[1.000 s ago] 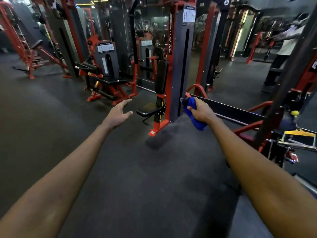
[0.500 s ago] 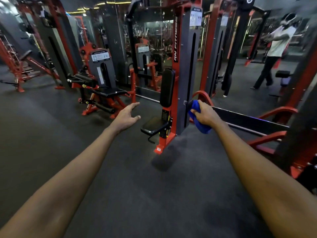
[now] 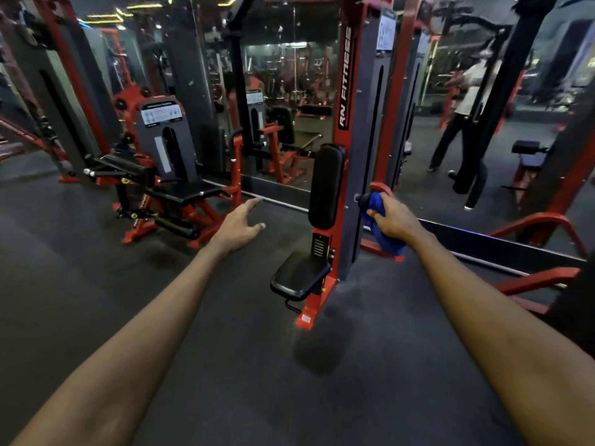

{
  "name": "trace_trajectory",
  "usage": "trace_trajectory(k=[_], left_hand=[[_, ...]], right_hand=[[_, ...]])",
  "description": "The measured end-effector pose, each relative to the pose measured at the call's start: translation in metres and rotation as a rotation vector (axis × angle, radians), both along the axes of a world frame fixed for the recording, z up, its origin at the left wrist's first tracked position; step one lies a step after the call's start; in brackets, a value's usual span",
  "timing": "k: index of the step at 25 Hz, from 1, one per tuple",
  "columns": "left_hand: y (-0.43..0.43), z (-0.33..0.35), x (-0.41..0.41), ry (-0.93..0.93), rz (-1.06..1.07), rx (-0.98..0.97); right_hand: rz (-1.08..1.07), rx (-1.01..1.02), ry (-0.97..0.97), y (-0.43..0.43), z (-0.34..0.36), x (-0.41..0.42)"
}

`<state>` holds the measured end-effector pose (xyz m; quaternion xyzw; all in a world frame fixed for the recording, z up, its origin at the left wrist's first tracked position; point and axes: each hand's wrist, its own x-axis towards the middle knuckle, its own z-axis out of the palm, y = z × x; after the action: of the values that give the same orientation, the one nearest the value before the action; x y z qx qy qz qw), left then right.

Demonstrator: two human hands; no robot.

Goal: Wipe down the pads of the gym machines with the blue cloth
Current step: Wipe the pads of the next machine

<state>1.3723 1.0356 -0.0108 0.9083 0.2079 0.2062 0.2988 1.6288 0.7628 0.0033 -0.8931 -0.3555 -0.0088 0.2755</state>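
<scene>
The right hand (image 3: 394,220) is closed round the blue cloth (image 3: 390,245), fingers curled over it and thumb on top, so that a bunch of cloth sticks up past the knuckles and a longer fold hangs below the hand. The hand is held out at arm's length in the air, in front of the grey weight column (image 3: 367,149) of the nearest machine; whether the cloth touches the column cannot be told. The left hand (image 3: 236,228) is wide open and holds nothing, its fingers spread and stretched forward with the palm turned down over the dark floor (image 3: 225,365). Between the two hands stands the machine's red post (image 3: 344,91), lettered in white, and on its near side the tall black back pad (image 3: 325,186) sits upright. Below that pad the black seat pad (image 3: 297,276) juts out low over the floor. The cloth is right of the back pad and apart from both pads, with the post between. Further left, beyond the open hand, a second red and grey machine (image 3: 167,146) has its own black seat (image 3: 190,189). Behind both runs a mirrored wall (image 3: 289,75), and off to the right a person in a white top (image 3: 465,101) stands blurred.
</scene>
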Motion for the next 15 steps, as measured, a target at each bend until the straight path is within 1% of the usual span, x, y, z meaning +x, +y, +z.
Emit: trace_trajectory(k=[3,8,12,15], left_hand=[[0.080,-0.004,0.045,0.012,-0.079,0.021],[0.189,-0.005,0.132,0.002,-0.129,0.056],[0.258,-0.028,0.211,-0.008,-0.168,0.018],[0.299,-0.045,0.280,0.063,-0.222,0.000]], right_hand=[[-0.047,-0.026,0.033,0.063,0.003,0.025],[-0.125,-0.051,-0.006,0.160,0.012,0.089],[-0.139,-0.046,-0.016,0.224,-0.005,0.157],[-0.183,-0.023,0.013,0.269,-0.025,0.215]])
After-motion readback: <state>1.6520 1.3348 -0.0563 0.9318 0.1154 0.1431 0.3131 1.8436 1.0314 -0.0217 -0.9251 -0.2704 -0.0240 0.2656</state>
